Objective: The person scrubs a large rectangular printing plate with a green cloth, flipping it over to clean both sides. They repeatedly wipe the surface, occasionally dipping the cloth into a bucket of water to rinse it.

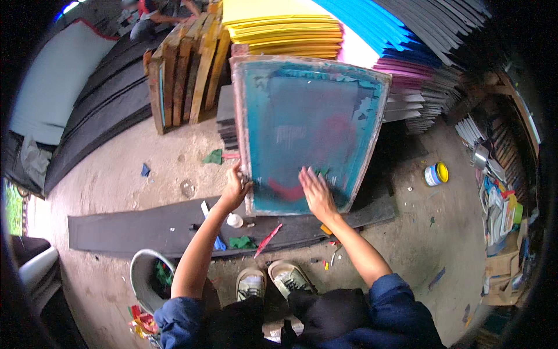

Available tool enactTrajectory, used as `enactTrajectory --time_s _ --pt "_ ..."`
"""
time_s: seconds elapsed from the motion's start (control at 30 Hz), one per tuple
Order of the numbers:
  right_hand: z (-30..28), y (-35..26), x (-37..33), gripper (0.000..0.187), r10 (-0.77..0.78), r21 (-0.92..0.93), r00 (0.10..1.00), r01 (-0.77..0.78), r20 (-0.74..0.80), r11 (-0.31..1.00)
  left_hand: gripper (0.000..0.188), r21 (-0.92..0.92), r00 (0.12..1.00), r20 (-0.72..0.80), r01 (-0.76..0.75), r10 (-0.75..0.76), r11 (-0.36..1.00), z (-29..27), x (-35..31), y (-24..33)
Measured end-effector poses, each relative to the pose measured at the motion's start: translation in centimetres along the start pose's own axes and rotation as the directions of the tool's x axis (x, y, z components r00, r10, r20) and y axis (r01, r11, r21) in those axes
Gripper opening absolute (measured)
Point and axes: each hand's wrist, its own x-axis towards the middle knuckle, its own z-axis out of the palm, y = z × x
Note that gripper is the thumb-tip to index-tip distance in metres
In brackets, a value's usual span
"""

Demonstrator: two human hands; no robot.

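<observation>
A framed printing screen with teal mesh and a worn, pale-edged frame leans up in front of me, its lower edge by the dark mat. My left hand is closed on the frame's left side near the lower corner. My right hand lies against the lower part of the mesh, fingers stretched and slightly blurred. A bit of dark green cloth shows beside these fingers, apparently pressed to the mesh under them; most of it is hidden. Reddish stains mark the mesh near this hand.
Yellow sheets and blue sheets are stacked behind the screen. Wooden frames stand at the back left. On the dark mat lie a white bottle and scraps. A grey bucket is near left, a yellow-topped can right. Another person crouches far left.
</observation>
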Motion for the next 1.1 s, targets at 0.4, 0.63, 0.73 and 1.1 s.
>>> enactTrajectory --time_s 0.4,0.63,0.73,1.1 --pt "-2.7 -4.0 3.6 0.028 0.254 0.493 0.948 -0.130 -0.192 0.860 0.022 -0.095 0.949 -0.199 0.229 -0.244 0.969 -7.8 -9.8 6.8" --pt "4.8 -10.1 -4.8 0.036 0.175 0.552 0.956 -0.280 0.237 0.785 0.030 0.187 0.971 -0.112 0.231 -0.213 0.955 -2.3 -19.5 4.8" --pt "4.5 -11.1 -4.8 0.040 0.116 0.551 0.958 -0.247 0.263 0.797 0.032 0.401 0.929 -0.157 0.371 -0.336 0.838 -0.4 -20.9 4.4" --pt "2.0 -15.2 0.3 0.023 0.011 0.635 0.636 -0.770 0.772 -0.066 0.019 0.038 0.973 -0.007 0.229 -0.229 0.973 -4.8 -15.9 9.0"
